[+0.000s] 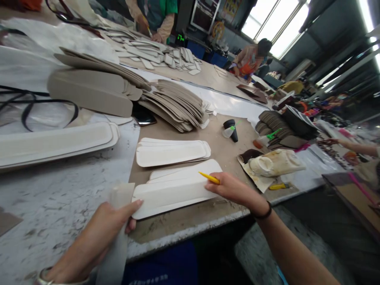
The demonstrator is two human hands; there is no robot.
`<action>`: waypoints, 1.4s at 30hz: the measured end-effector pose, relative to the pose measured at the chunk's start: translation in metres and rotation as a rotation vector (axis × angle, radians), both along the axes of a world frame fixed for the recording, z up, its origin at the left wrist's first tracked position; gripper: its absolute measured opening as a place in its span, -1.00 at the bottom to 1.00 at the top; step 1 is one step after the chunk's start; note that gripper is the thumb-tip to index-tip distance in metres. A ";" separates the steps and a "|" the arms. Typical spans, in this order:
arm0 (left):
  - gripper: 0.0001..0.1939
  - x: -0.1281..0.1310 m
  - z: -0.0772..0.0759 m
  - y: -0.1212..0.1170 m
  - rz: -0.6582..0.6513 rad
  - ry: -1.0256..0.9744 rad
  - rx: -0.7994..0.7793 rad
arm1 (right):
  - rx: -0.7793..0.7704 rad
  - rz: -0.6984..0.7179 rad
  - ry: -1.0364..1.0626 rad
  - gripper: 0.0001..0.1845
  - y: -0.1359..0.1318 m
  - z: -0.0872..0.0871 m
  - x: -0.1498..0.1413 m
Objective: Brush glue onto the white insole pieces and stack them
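Observation:
My left hand (111, 221) is closed on the left end of a long white panel (175, 196) with rounded corners, thumb on top and fingers below. A pale strip (114, 253) runs past this hand and hangs over the table edge; whether the hand grips it too I cannot tell. At the panel's right end, my right hand (230, 188) touches the edge while holding a yellow pointed stick (209, 177), its tip pointing left. More white panels (184, 174) lie partly under the held one. Just behind is another small stack of white panels (172, 153).
Fanned stacks of grey-brown panels (175, 103) stand behind. A small glue bottle (228, 132), a stained container (276, 162) and a yellow cutter (279, 186) lie to the right. Large white panels (59, 142) lie left. Co-workers (251, 59) stand across the table.

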State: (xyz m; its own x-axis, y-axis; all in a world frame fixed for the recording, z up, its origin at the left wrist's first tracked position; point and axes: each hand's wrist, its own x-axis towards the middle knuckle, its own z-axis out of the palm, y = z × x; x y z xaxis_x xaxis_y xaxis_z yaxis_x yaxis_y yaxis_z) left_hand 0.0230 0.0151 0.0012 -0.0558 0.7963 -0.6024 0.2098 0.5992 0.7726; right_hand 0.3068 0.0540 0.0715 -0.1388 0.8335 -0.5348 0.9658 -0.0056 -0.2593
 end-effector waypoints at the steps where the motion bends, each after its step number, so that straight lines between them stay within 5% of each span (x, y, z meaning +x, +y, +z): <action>1: -0.52 0.000 0.000 0.000 -0.001 0.007 0.002 | 0.042 -0.034 -0.021 -0.79 -0.004 -0.003 0.010; 10: -0.49 -0.007 -0.005 -0.005 -0.061 0.013 -0.043 | 0.142 -0.075 -0.272 -0.76 -0.018 -0.019 0.006; 24: -0.50 -0.006 -0.007 -0.006 -0.003 0.130 -0.042 | 0.091 -0.030 -0.264 -0.74 -0.013 -0.026 0.009; 30: -0.50 -0.005 -0.005 -0.006 0.001 0.206 -0.099 | 0.209 -0.183 -0.308 -0.76 -0.028 -0.022 0.024; 35: -0.48 -0.008 -0.011 -0.005 -0.035 0.130 -0.075 | 0.272 -0.412 0.034 -0.66 -0.039 -0.029 0.040; 42: -0.51 -0.006 0.006 -0.010 0.039 -0.207 -0.107 | 0.048 -0.658 0.657 -0.51 -0.045 -0.044 0.033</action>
State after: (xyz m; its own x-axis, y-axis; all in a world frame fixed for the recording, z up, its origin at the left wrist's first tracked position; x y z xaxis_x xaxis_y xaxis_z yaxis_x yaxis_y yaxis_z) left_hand 0.0170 0.0052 0.0069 0.0482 0.7269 -0.6851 0.0285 0.6846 0.7283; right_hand 0.3400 0.0092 0.0273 0.1067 0.8712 -0.4792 0.4319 -0.4747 -0.7669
